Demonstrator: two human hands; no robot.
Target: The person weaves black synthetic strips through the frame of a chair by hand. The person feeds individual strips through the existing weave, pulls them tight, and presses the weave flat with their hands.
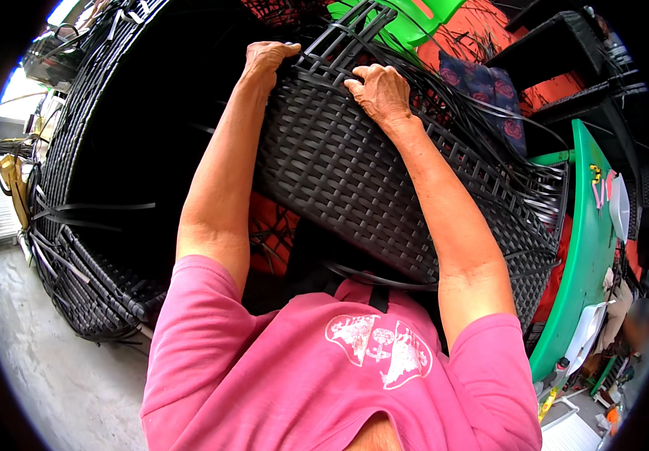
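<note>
A dark grey woven panel of flat plastic strips (332, 158) slants across the middle, close in front of my body. At its upper left corner is my left hand (266, 62), its fingers closed at the edge on a dark plastic strip. My right hand (382, 94) is bent over the upper edge of the weave, thumb and forefinger closed about the same strip. Between and beyond the hands, bare frame bars (343, 37) show, with strips only partly woven over them. Long loose strips (482, 128) trail from the panel's far side to the right.
To the left stands a large dark woven piece (76, 165) with loose strip ends sticking out. A green table (584, 248) holding small things is at the right. Behind are a bright green plastic chair (407, 26), a flowered cushion (490, 98) and an orange-red floor littered with strips.
</note>
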